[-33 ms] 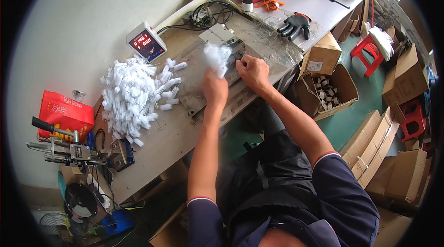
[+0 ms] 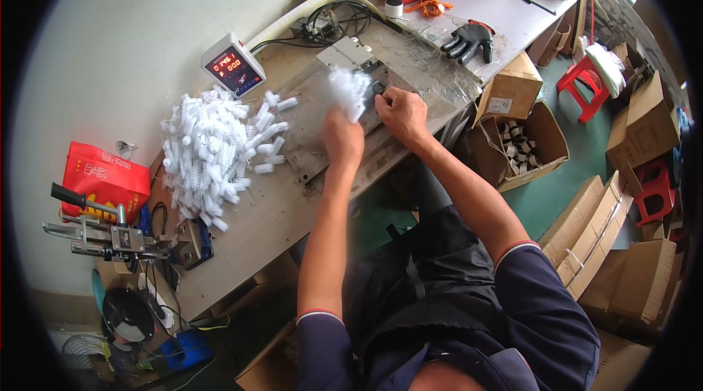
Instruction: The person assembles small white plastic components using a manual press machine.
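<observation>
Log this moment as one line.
left hand: holds brushes, blurred | right hand: curled beside fixture, contents unclear | brush pile: on table, left of both hands | display: lit

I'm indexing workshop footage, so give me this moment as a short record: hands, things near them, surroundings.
Left hand: closed around a bunch of white bristled pieces, blurred
Right hand: fingers curled, beside the metal fixture; anything held is unclear
Left of hands: pile of white bristled pieces on the workbench
Behind pile: display box, red digits lit
Beyond right hand: black glove
Far left: red bag, lever device
Floor, right: open cardboard box with loose pieces inside
</observation>
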### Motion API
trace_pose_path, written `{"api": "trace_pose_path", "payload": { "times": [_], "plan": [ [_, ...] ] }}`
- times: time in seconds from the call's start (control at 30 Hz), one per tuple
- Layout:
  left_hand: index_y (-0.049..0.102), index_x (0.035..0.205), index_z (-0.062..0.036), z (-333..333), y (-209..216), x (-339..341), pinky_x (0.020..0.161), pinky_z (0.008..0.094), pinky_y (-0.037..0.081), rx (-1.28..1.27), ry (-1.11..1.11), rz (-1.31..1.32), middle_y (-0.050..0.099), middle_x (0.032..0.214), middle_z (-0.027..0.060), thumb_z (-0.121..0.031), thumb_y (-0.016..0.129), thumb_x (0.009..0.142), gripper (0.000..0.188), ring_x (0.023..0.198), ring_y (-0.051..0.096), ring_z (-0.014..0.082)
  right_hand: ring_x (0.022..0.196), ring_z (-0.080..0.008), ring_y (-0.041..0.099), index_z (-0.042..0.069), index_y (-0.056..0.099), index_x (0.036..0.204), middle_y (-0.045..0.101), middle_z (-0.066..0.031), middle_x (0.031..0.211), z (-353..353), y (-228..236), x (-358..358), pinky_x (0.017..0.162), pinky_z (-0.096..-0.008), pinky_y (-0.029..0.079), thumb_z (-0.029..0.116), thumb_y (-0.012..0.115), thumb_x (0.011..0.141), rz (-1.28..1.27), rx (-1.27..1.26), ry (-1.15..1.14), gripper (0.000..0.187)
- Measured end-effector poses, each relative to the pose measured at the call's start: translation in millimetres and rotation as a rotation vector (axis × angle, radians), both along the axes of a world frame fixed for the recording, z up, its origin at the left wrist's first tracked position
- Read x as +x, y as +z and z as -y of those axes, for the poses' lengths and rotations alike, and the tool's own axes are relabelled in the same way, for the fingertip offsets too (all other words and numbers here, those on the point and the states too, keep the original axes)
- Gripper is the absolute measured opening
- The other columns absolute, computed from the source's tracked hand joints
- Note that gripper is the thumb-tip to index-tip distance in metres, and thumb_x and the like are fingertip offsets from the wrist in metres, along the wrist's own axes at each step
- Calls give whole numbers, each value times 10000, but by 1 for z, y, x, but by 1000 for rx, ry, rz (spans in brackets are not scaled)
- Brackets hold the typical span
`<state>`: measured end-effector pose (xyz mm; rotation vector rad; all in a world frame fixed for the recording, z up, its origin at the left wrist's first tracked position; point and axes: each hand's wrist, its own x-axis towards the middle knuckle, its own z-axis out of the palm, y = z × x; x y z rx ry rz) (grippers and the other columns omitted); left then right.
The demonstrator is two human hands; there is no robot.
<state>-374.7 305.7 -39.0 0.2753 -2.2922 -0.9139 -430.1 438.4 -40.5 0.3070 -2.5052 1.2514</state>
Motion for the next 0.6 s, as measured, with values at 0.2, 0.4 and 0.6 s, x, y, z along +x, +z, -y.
{"api": "trace_pose_path", "payload": {
  "times": [0.2, 0.4, 0.6],
  "plan": [
    [551, 956, -4, -12, 2, 3, 780, 514, 527, -228, -86, 21, 646, 928, 238, 46, 542, 854, 114, 879, 652, 458, 761, -411, 671, 56, 688, 782, 678, -195, 761, -4, -3, -2, 691, -497, 512, 300, 694, 864, -44, -40, -3, 257],
    [587, 971, -14, 9, 0, 23, 790, 514, 531, -301, 7, 121, 669, 955, 233, 18, 560, 874, 106, 894, 660, 449, 690, -385, 654, 38, 666, 785, 660, -170, 731, -3, 0, 4, 624, -456, 505, 218, 722, 862, -222, -131, 66, 204],
    [645, 1130, -2, 76, -7, 71, 805, 496, 525, 100, 223, -258, 697, 1002, 224, -3, 609, 874, 259, 947, 669, 441, 743, -328, 636, 70, 629, 781, 622, -97, 774, 51, 28, 15, 645, -420, 520, 105, 694, 828, -544, 17, 409, 88]
  ]
}}
